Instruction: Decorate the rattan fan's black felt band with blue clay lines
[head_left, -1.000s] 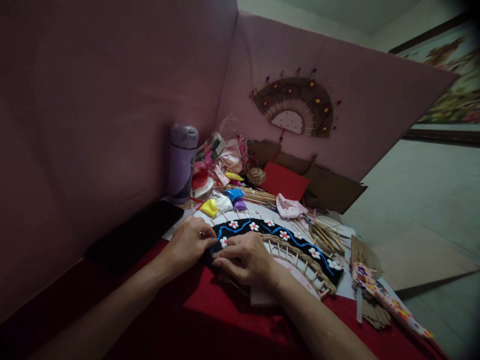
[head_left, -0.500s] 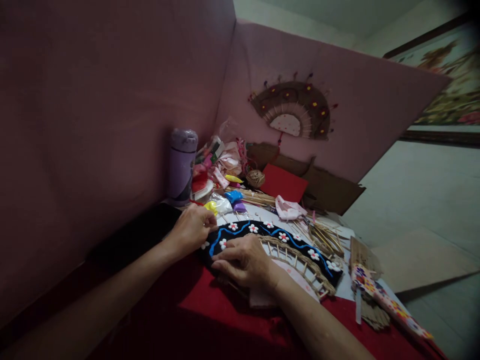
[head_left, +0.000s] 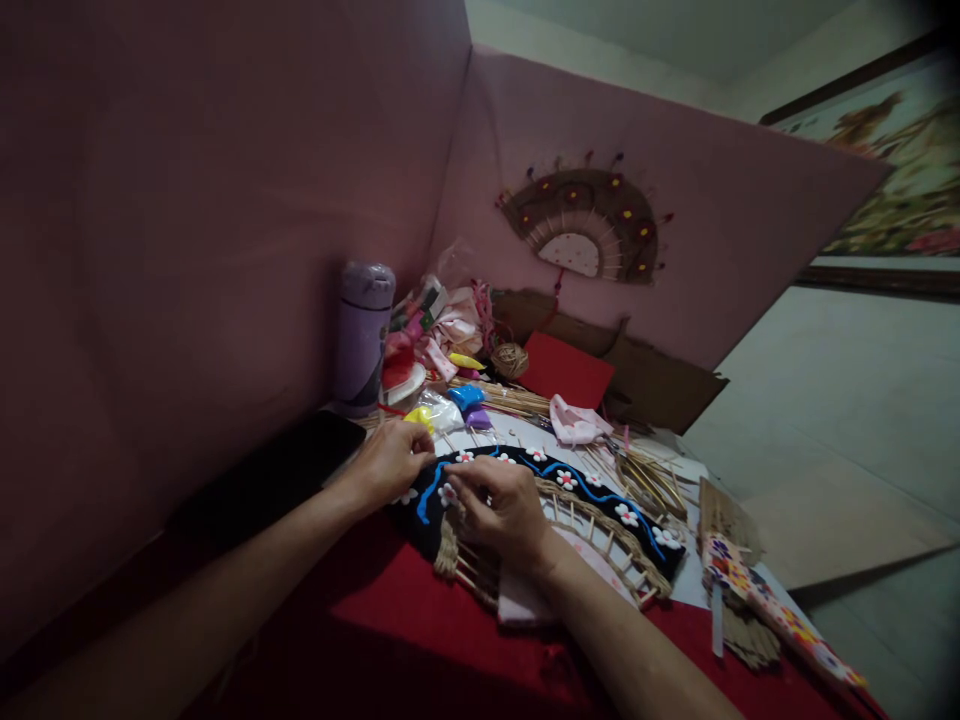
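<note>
A half-round craft fan point(head_left: 615, 490) lies in front of me, with a black band, white clay flowers, wavy blue clay strips, braided twine and thin sticks. My left hand point(head_left: 390, 462) is at the band's upper left edge, thumb and fingertips pinched together. Whatever sits in that pinch is too small to make out. Over the left part of the fan rests my right hand point(head_left: 504, 505), fingers curled and tips close together beside a white flower point(head_left: 448, 494) and the blue strip point(head_left: 429, 500). Its fingertips partly cover the strip; what they grip is hidden.
A purple bottle point(head_left: 365, 335) stands at the left behind a dark flat object point(head_left: 270, 470). Bagged coloured clay point(head_left: 467, 397), a twine ball point(head_left: 510, 360), red card point(head_left: 566, 368) and scissors point(head_left: 649, 480) lie behind the fan. A finished fan point(head_left: 585, 220) hangs on the pink panel.
My right hand has shifted up from the band's lower edge to the blue strip, uncovering the twine at the fan's left end. My left hand rose slightly, then came back down to the edge.
</note>
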